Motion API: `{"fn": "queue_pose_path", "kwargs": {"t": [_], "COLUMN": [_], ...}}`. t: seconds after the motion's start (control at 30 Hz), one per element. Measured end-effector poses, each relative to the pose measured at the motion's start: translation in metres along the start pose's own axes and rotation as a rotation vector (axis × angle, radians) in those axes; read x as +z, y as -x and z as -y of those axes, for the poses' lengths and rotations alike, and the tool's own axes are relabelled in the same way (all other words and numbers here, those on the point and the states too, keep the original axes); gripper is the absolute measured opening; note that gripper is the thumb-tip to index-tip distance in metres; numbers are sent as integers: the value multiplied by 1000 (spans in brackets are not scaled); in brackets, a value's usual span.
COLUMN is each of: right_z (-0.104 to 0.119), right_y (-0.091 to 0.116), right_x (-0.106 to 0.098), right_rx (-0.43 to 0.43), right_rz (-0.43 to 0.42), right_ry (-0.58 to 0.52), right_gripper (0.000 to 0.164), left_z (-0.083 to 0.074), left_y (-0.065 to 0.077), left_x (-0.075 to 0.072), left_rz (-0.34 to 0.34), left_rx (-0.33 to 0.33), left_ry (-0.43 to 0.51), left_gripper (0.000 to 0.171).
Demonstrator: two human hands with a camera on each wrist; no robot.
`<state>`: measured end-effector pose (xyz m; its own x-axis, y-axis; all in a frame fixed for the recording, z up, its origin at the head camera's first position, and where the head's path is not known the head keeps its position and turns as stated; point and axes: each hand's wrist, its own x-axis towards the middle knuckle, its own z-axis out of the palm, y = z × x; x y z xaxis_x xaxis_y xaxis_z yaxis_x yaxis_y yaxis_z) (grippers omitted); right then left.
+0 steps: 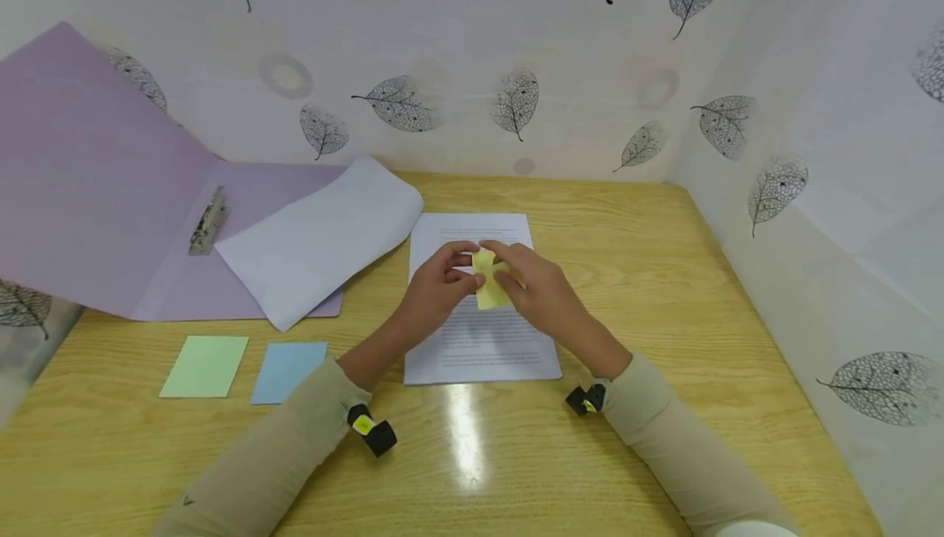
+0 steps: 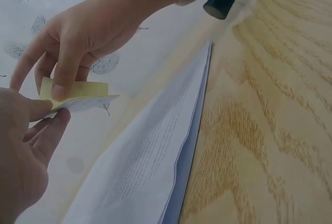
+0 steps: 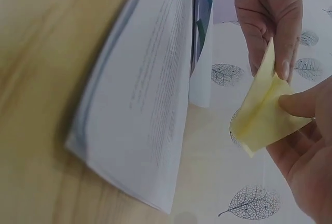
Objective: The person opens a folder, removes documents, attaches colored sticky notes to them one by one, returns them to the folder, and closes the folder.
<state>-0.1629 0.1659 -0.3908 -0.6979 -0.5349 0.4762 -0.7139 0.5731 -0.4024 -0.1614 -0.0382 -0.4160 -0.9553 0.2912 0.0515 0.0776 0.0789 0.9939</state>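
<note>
Above a stack of printed pages (image 1: 490, 348), both hands hold a yellow sticky note (image 1: 490, 298). My left hand (image 1: 441, 283) pinches its left edge between thumb and fingers. My right hand (image 1: 544, 289) grips the other side, thumb on the near face. In the right wrist view the sticky note (image 3: 267, 112) is bent along a crease, with one part standing up. The left wrist view shows the sticky note (image 2: 93, 89) nearly edge-on, a paler layer under the yellow one. Fingers behind the note are partly hidden.
An open purple folder (image 1: 96, 168) with a metal clip (image 1: 209, 221) lies at the left, a curling white sheet (image 1: 324, 234) across it. Nearer sit a green square note (image 1: 204, 366) and a blue one (image 1: 288, 371). A leaf-patterned covering (image 1: 457, 45) rises behind the wooden table (image 1: 634, 225).
</note>
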Motion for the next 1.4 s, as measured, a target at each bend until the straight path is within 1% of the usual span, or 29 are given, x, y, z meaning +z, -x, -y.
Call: {"fn": "queue_pose_path", "kwargs": {"t": [0.13, 0.2, 0.3, 0.5, 0.63, 0.8, 1.1, 1.3, 1.4], "right_z": [-3, -5, -10, -13, -16, -18, -25, -29, -30], "right_y": [0, 0, 0, -1, -2, -2, -2, -1, 0], "right_x": [-2, -2, -1, -4, -7, -12, -20, -28, -32], "right_rx": [17, 16, 4, -15, -16, 49, 156, 323, 374], "right_rz": [-17, -33, -63, -119, -148, -165, -193, -169, -167], "right_ry": [-17, -21, -43, -125, -133, -127, -161, -225, -245], "right_gripper": [48, 46, 42, 31, 23, 20, 17, 19, 20], "left_z": [1, 2, 4, 4, 2, 1, 2, 0, -2], "left_y": [0, 0, -2, -3, -3, -3, -5, -7, -7], "left_x": [-2, -3, -4, -7, -7, -8, -11, -16, -21], "left_rz": [-11, -7, 2, 9, 8, 8, -19, -46, -60], "left_rx": [0, -4, -12, -42, -47, -55, -68, -76, -78], "left_ry": [-28, -22, 10, 72, 94, 121, 95, 76, 47], "left_gripper": [44, 45, 47, 46, 46, 46, 46, 46, 45]}}
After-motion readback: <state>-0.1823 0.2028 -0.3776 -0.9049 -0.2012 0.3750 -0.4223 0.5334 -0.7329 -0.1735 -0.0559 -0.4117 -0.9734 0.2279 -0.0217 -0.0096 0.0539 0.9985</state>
